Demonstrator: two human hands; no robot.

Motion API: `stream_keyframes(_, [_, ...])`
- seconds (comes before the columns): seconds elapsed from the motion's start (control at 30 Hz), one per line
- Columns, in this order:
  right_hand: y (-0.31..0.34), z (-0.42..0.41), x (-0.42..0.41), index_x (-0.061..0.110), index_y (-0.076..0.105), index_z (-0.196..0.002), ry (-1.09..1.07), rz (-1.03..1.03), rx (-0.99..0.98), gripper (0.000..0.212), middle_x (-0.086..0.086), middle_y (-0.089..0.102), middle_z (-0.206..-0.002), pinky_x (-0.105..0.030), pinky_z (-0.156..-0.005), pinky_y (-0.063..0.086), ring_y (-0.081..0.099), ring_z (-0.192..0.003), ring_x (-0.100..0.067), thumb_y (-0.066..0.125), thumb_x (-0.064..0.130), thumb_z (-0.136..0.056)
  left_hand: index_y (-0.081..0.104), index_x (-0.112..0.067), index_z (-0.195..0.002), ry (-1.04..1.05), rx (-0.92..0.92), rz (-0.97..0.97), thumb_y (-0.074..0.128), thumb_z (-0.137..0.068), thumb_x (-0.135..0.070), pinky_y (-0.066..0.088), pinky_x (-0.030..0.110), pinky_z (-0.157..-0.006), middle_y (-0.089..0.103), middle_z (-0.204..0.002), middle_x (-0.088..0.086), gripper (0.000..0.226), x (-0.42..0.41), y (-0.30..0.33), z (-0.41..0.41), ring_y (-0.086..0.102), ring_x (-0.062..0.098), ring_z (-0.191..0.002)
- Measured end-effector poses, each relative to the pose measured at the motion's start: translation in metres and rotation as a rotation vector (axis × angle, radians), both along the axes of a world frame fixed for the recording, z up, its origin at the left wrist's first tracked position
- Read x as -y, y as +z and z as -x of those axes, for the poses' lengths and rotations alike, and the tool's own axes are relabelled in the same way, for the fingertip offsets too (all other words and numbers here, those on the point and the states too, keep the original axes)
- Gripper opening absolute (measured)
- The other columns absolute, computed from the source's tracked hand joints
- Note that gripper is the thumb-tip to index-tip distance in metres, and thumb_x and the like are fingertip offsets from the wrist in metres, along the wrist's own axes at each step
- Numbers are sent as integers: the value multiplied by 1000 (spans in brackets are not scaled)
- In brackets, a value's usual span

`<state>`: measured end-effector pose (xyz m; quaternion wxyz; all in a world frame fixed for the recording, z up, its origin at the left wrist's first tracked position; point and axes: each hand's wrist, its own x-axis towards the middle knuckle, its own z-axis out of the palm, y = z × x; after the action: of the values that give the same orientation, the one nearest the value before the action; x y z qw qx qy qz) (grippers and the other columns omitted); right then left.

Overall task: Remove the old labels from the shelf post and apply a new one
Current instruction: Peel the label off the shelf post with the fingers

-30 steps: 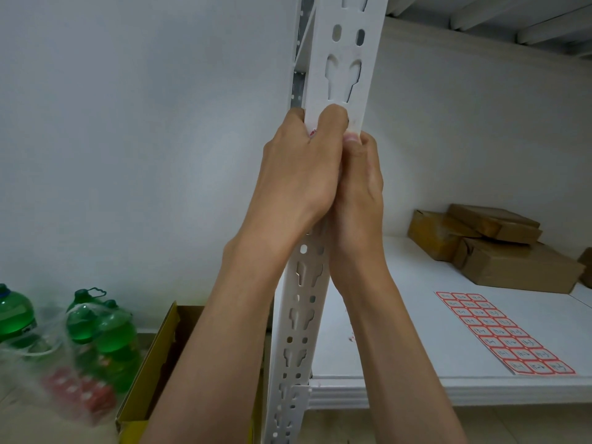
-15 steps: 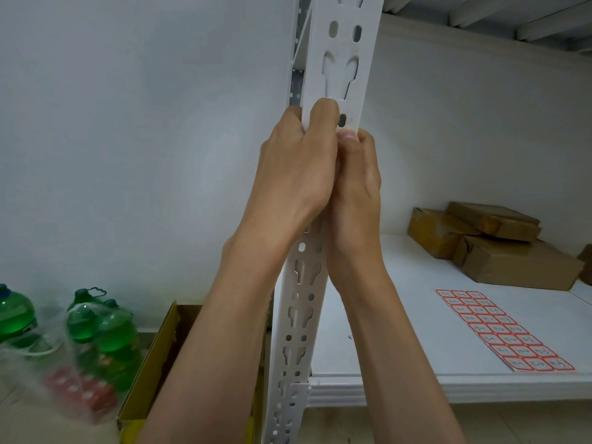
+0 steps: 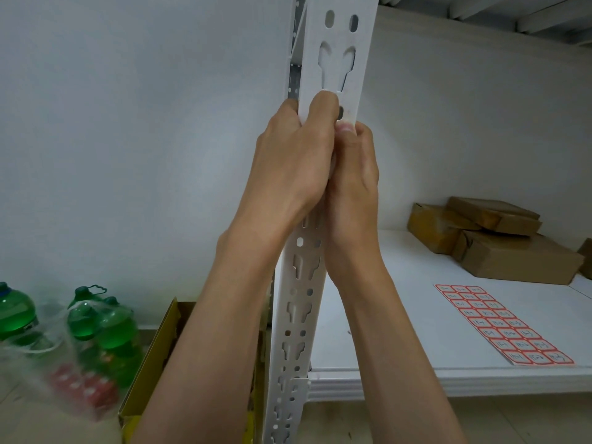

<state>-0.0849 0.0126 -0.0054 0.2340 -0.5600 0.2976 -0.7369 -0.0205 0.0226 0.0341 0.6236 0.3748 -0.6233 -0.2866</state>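
Fingers [image 3: 323, 105] of both your hands curl against the shelf post [image 3: 339, 59], apparently picking at a label; fresh sticker sheet [image 3: 503, 325] lies untouched, right.

The left hand [image 3: 296, 155] and right hand [image 3: 354, 174] cover the middle of the shelf post [image 3: 342, 49], hiding any label there. The green bottles [image 3: 105, 328] at lower left are blurred and partly cropped. Writing on the label sheet [image 3: 503, 325] at lower right is too small to read.
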Motion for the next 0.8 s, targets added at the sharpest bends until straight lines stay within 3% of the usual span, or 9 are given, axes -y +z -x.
stream_keyframes(0.23, [0,0,0,10,51,-99,-16,5,-8,25,9,55,-76,-22,-66,48,55,-73,-4,36,28,-109,42,-25,-69,-11,-14,-6,40,-98,-31,35,25,-55,48,-66,-12,30,0,1,0,46,-1,-47])
stream_keyframes(0.4, [-2,-2,0,12,51,-99,13,2,17,26,4,55,-81,-31,-72,50,56,-78,-11,37,32,-108,44,-25,-74,-23,27,13,41,-97,-37,36,26,-57,49,-70,-11,27,1,-4,0,48,6,-60])
stream_keyframes(0.6, [-1,-1,0,11,51,-99,-15,0,6,24,11,55,-74,-25,-68,48,54,-73,-5,37,28,-109,44,-24,-71,-4,19,9,40,-98,-33,34,21,-52,49,-69,-12,28,2,-1,-1,46,-1,-51])
stream_keyframes(0.8, [3,0,-7,18,53,-99,-95,-19,-69,21,20,58,-72,-19,-65,46,56,-69,1,37,27,-109,48,-22,-80,-68,45,-40,38,-100,-33,37,24,-58,53,-80,-8,24,2,0,-6,50,4,-64])
